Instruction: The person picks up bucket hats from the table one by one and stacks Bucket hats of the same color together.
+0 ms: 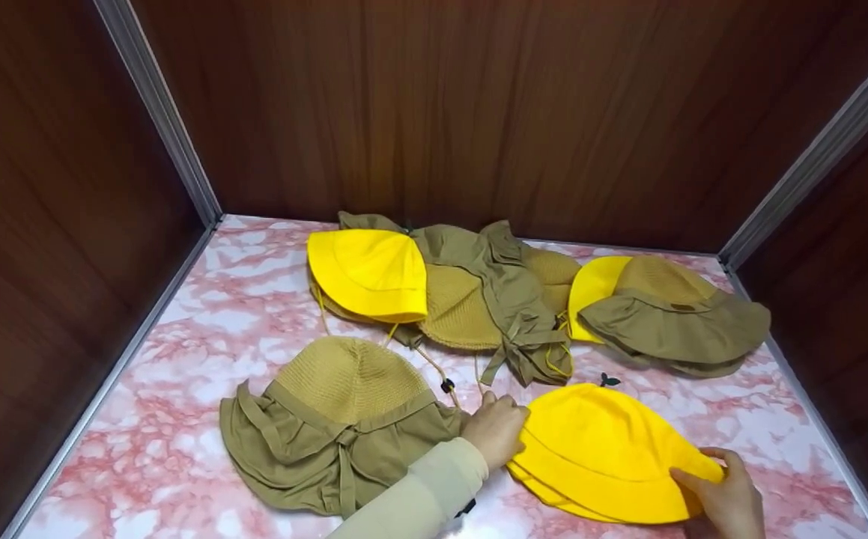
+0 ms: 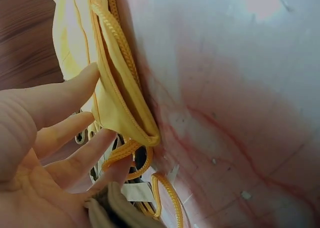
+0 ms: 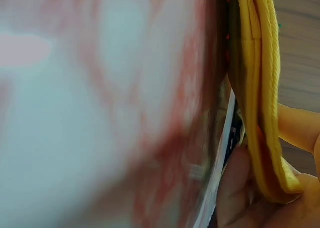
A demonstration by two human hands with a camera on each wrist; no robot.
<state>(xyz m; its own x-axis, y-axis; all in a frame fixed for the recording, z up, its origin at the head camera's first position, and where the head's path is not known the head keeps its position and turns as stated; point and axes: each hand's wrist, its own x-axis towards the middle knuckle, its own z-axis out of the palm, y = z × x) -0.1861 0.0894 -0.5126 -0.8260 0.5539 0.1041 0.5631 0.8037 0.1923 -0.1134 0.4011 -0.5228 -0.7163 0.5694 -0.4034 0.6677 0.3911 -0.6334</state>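
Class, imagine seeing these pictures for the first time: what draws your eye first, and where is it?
A bright yellow hat at front right leaps out, held by its edges between the left hand and the right hand. Next comes the straw-topped khaki hat at front left, then another yellow hat lying among khaki hats towards the back of the pink-marbled tabletop.

Hats (image 1: pixel 598 442), seemingly stacked, right of a sunhat (image 1: pixel 355 385).

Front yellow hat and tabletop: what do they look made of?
Front yellow hat: matte cloth, likely cotton or a blend; it bends softly and shows seams.
Tabletop: glossy, marble-patterned, probably printed laminate or film; glare shows the gloss, though stone isn't excluded.
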